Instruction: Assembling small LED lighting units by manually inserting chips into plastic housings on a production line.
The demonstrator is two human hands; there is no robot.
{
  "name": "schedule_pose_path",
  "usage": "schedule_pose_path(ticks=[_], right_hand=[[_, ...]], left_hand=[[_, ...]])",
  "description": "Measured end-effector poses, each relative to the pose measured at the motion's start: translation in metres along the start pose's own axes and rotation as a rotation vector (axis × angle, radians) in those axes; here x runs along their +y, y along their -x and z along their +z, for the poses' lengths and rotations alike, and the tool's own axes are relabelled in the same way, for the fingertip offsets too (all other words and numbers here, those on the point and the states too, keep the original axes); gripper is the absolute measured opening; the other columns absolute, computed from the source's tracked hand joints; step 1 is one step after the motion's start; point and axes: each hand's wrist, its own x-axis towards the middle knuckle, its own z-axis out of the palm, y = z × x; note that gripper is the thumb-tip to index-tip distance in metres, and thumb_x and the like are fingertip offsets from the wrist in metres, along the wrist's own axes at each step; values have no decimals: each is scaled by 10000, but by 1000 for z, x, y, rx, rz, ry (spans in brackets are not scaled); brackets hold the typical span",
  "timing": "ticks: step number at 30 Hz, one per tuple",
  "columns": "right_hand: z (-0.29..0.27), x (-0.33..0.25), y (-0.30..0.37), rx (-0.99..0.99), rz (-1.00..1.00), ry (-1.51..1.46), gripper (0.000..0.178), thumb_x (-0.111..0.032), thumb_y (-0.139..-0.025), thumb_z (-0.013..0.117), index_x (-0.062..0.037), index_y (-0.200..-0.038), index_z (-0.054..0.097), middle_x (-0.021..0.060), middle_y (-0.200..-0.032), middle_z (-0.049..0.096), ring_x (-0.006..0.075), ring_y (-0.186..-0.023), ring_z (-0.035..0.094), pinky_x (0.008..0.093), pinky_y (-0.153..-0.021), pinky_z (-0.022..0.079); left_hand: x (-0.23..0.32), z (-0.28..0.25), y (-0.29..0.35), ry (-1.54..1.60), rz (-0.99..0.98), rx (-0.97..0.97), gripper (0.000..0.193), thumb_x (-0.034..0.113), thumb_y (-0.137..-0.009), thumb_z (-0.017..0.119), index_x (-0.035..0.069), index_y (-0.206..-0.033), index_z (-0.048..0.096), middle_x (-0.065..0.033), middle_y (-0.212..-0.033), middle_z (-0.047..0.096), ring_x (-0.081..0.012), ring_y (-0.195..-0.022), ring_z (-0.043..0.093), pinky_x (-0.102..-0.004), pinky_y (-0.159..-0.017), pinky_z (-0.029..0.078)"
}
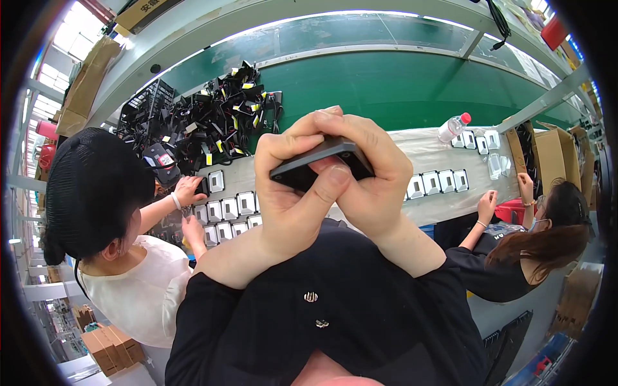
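Note:
Close in front of me, above the table, I hold up a black flat-sided frame-like housing (pixel 297 166) with both hands. My left hand (pixel 286 199) is closed around its left side, thumb pressed inward. My right hand (pixel 380 167) wraps its right side, with fingers over the top edge and the thumb at the opening. The two hands touch at the top and hide much of the housing. Behind them, several small black-rimmed units with white faces (pixel 246 203) stand in rows to the left; similar units (pixel 430 183) line the table to the right.
A heap of black cabled parts (pixel 222 119) and a black crate (pixel 149 103) lie at far left. A co-worker in white (pixel 138 283) works at left, another in black (pixel 505 257) at right. A red-capped bottle (pixel 454 128) stands near cardboard boxes (pixel 553 154). Beyond runs a green surface (pixel 360 83).

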Motion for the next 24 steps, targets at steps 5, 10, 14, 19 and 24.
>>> schedule_pose_path(ticks=[5, 10, 14, 19, 24], right_hand=[[-1, -3, -4, -33, -61, 25, 371, 31, -653, 649, -36, -1018, 642, 87, -880, 647, 221, -797, 607, 292, -723, 483], [-6, 3, -10, -93, -55, 91, 384, 28, -701, 622, -25, -1082, 613, 94, -916, 640, 230, -821, 593, 307, -744, 474], [-9, -5, -11, -146, -37, 2, 368, 3, -762, 587, -10, -1130, 575, 109, -982, 614, 253, -919, 565, 319, -827, 435], [-6, -2, -3, -131, -26, -19, 351, 18, -749, 599, -19, -1098, 596, 105, -983, 614, 245, -940, 564, 318, -827, 436], [-3, -7, 4, -99, 58, -126, 330, 44, -730, 607, -25, -1052, 618, 101, -996, 619, 233, -953, 565, 316, -835, 438]], left_hand=[[2, -2, -2, 14, 38, -24, 336, -50, -813, 599, 18, -1080, 407, -230, -1268, 455, -298, -1222, 422, -400, -998, 355], [0, -2, -5, 76, -47, -8, 237, 6, -885, 511, 13, -1091, 396, -239, -1298, 421, -304, -1250, 387, -403, -1013, 332], [0, -6, -11, 21, -11, -12, 174, 43, -922, 459, 6, -1081, 400, -238, -1269, 450, -304, -1196, 448, -397, -983, 369], [0, -4, -6, -20, 36, 23, 150, 45, -929, 450, -3, -1064, 407, -235, -1202, 505, -303, -1143, 500, -376, -949, 408], [5, -1, 1, -80, 56, 28, 180, 123, -932, 477, 27, -1067, 407, -284, -1186, 498, -310, -1138, 487, -381, -953, 386]])
